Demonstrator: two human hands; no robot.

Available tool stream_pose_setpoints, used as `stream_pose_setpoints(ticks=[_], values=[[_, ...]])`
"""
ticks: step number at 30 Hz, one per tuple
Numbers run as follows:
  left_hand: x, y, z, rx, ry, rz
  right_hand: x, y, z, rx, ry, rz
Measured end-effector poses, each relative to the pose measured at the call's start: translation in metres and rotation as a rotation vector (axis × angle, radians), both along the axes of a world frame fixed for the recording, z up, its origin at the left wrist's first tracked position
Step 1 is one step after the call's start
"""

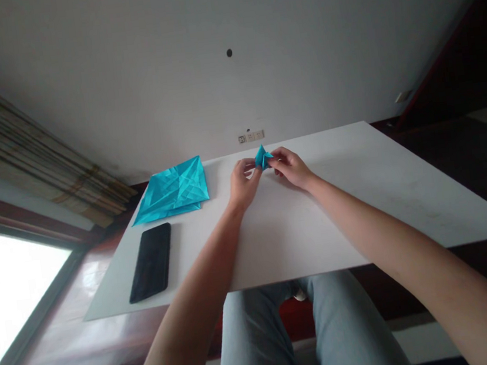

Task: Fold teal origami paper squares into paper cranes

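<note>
A small folded piece of blue paper (261, 156), with pointed tips, is held up between both hands near the far side of the white table. My left hand (243, 181) pinches its left and lower side between thumb and fingers. On the other side, my right hand (291, 167) is closed on the paper's right flap, thumb and index finger meeting at it. The fingers partly cover its lower part. Creased sheets of blue paper (177, 186) lie to the left of my left hand.
A black phone (151, 261) lies on the white table (295, 241) at the left, below the creased sheets. Behind the table's far edge is a wall with sockets (251, 137). A curtain (20, 139) and a bright window (12, 288) are at the left.
</note>
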State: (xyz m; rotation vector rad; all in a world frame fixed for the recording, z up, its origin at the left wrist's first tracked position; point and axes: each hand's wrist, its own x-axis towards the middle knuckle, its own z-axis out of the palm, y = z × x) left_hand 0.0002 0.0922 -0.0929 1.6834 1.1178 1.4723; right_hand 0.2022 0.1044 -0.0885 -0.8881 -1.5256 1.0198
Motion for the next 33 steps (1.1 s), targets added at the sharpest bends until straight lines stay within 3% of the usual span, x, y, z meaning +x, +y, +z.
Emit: stream_pose_setpoints(ticks=[8, 16, 25, 33], values=[[0.001, -0.003, -0.002, 0.057, 0.119, -0.126, 0.000, 0.004, -0.001, 0.076, 0.056, -0.114], [0.000, -0.011, 0.000, 0.151, 0.354, -0.229, 0.000, 0.001, 0.005, 0.089, 0.095, -0.062], [0.002, -0.006, 0.000, 0.108, 0.267, -0.135, 0.003, 0.003, 0.003, 0.050, 0.099, -0.103], [0.003, 0.002, -0.003, -0.042, -0.143, -0.151, 0.002, 0.000, 0.006, -0.033, 0.094, 0.015]])
